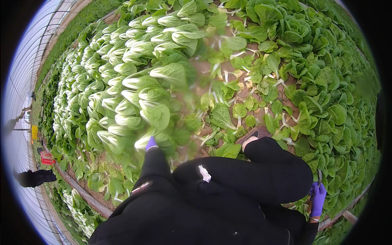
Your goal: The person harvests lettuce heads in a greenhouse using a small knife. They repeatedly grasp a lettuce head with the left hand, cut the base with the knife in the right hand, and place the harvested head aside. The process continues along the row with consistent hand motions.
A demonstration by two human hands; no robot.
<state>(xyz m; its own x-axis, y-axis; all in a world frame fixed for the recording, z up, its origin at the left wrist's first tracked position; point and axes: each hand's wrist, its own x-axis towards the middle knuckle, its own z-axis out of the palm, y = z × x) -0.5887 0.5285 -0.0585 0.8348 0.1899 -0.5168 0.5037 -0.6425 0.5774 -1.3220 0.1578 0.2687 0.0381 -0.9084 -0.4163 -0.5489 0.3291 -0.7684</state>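
Note:
My left hand (pixel 151 143), in a purple glove, is at a head of leafy greens like bok choy (pixel 162 141) lying at the near end of a row. Most of that hand is hidden by my black sleeve, so whether its fingers grip the head is unclear. Off to the right, beside my bent knee, my gloved right hand (pixel 318 196) is closed around a tool that looks like a knife (pixel 319 177). Its blade points away from me, close to the standing greens (pixel 337 159). The handle is mostly covered by my fingers.
Cut heads (pixel 122 82) lie in rows on the left. Loose trimmed leaves (pixel 222 118) litter the soil around my shoe (pixel 255 133). A person in dark clothing (pixel 36 178) is at the far left, near a red crate (pixel 47 158). A greenhouse wall (pixel 27 67) curves behind.

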